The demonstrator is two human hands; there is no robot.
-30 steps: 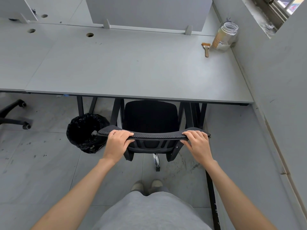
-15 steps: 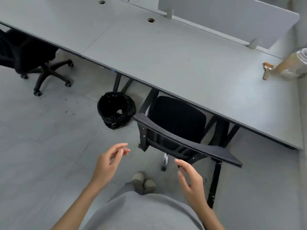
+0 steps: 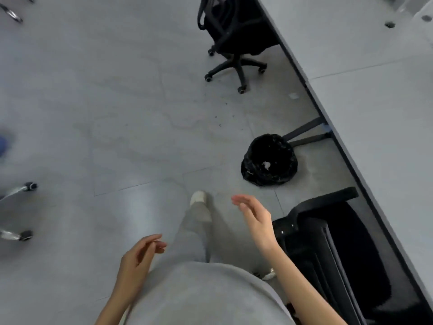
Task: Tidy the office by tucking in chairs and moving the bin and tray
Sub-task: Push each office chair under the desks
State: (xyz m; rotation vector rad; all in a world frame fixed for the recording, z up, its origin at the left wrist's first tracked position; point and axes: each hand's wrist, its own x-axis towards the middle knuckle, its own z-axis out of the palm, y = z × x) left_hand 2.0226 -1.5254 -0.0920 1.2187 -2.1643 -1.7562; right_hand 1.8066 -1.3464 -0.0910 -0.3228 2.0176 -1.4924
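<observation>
A black office chair (image 3: 337,249) stands tucked under the long grey desk (image 3: 375,109) at the lower right. A second black chair (image 3: 232,31) on castors stands farther along the desk, partly under its edge. Between them, on the floor beside the desk's leg, sits a round bin (image 3: 269,160) lined with a black bag, a scrap of white paper inside. My left hand (image 3: 140,256) hangs free with loosely curled fingers and holds nothing. My right hand (image 3: 255,216) is held out, fingers relaxed, just left of the near chair and apart from it.
Chrome chair legs with castors (image 3: 21,188) show at the left edge, and more at the top left. Grey tiled floor (image 3: 117,102) fills the left and middle. My foot (image 3: 198,198) is stepping forward over it.
Both hands let go of the near chair's backrest a second ago. Since then the view has swung left, so the desk now runs down the right side and the second chair has come into sight.
</observation>
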